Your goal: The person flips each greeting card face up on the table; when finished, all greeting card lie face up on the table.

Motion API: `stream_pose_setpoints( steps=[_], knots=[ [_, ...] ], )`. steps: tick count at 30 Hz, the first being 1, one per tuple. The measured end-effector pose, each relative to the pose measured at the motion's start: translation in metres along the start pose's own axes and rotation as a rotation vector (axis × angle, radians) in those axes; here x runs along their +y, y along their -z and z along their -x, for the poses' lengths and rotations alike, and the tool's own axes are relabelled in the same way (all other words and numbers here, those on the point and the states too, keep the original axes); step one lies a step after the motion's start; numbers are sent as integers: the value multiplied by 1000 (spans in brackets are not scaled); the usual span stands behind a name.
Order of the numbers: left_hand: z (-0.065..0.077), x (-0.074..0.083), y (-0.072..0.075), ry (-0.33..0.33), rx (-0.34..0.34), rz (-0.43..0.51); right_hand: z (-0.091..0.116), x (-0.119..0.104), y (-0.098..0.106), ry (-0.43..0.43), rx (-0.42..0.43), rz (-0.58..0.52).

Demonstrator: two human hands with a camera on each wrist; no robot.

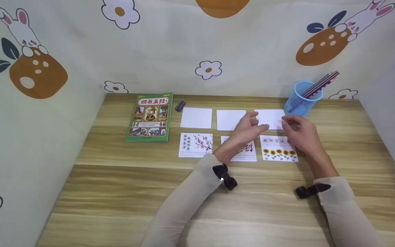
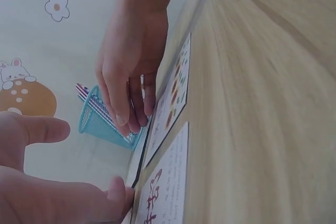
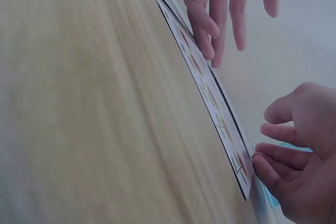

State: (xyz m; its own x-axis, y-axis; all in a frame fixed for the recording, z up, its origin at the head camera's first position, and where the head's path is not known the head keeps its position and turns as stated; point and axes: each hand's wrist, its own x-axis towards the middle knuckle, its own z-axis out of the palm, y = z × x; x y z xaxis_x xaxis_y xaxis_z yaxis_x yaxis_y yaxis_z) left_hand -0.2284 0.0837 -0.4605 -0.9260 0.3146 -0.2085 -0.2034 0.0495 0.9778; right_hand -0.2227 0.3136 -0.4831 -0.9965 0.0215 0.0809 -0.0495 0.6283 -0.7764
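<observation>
In the head view three blank white cards form a back row, and three printed cards lie in front. My left hand [image 1: 246, 129] reaches over the middle columns, its fingers at the left side of the right-hand blank card [image 1: 269, 118]. Its forearm and hand partly cover the middle printed card [image 1: 249, 151] with red characters. At that blank card's right edge is my right hand [image 1: 300, 132], fingers pointing down in the left wrist view. It overlaps a corner of the sunflower card [image 1: 279, 152]. Neither hand visibly pinches a card; the fingers look relaxed.
A blue mesh pen cup [image 1: 302, 99] with striped pencils stands behind my right hand. At left lie a green-bordered book [image 1: 149, 118] and a small dark block [image 1: 180, 106]. Also there are the left blank card [image 1: 196, 117], middle blank card [image 1: 230, 119] and blossom card [image 1: 195, 145].
</observation>
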Motion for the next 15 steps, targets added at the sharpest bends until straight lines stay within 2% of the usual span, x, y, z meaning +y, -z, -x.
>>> stream_pose_setpoints(
  steps=[6,9,12,15],
  knots=[
    [-1,3,-1,-83,26,28,0,-1,-1,-6,6,6],
    [-2,3,-2,-117,25,121,-2,-2,-3,15,5,3],
    [-4,3,-2,-137,-22,222,-3,-3,-6,47,-14,-19],
    [-5,3,-2,-147,-93,227,-3,-7,-9,51,-54,-59]
  ],
)
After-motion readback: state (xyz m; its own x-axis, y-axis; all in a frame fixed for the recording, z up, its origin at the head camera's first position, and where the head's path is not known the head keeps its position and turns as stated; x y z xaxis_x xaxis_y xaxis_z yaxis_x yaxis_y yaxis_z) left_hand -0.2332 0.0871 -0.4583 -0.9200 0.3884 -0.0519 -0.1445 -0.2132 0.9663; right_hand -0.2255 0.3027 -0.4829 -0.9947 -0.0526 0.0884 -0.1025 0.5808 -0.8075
